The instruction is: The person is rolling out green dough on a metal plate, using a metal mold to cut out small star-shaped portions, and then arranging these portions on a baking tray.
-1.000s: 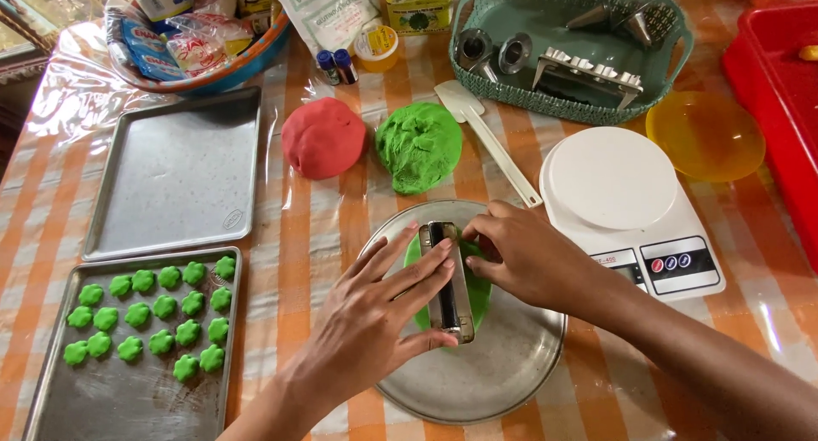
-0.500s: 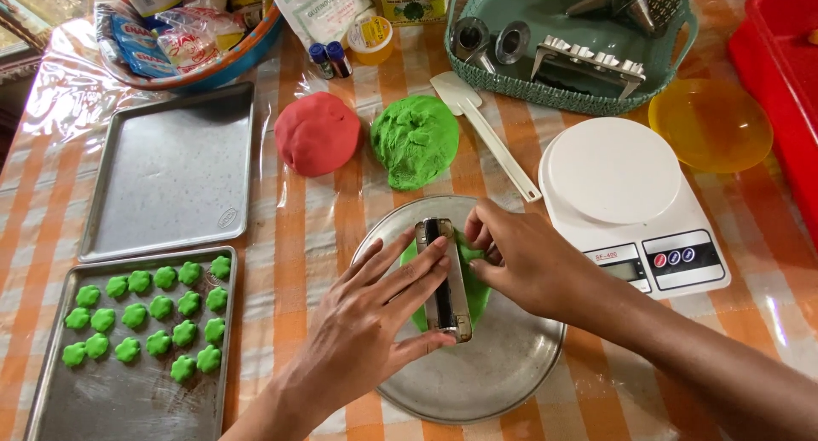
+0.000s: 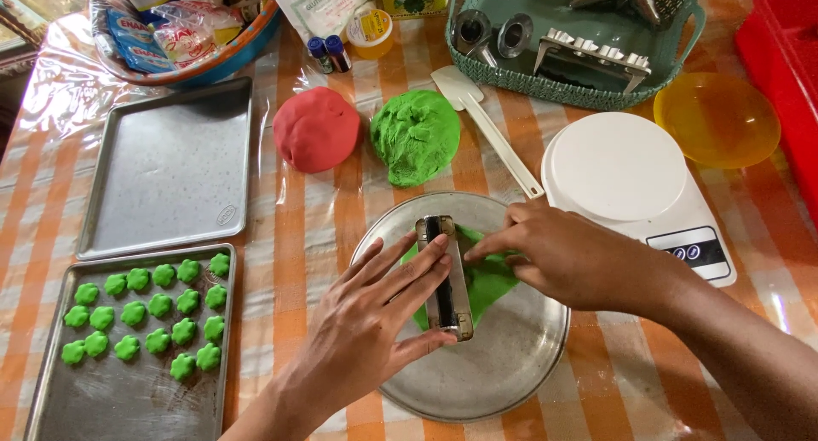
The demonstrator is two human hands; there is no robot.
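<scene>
A round metal plate (image 3: 503, 368) lies in front of me with a flat piece of green dough (image 3: 490, 279) on it. A narrow metal press mould (image 3: 445, 275) rests lengthwise on that dough. My left hand (image 3: 375, 322) holds the mould from its left side, fingers spread along it. My right hand (image 3: 567, 258) comes in from the right, fingertips pinching the dough next to the mould's upper end. Behind the plate sit a red dough ball (image 3: 316, 128) and a green dough lump (image 3: 415, 137).
Left: a baking tray (image 3: 128, 390) with several small green dough shapes, and a bare tray (image 3: 170, 168) behind it. A white spatula (image 3: 486, 126), white kitchen scale (image 3: 630, 185), yellow bowl (image 3: 716, 119), green basket (image 3: 571, 40) of metal nozzles and a red container (image 3: 788, 74) stand behind and right.
My right hand has slid rightward off the mould's top onto the dough beside it. My left hand stays against the mould. The view has shifted slightly.
</scene>
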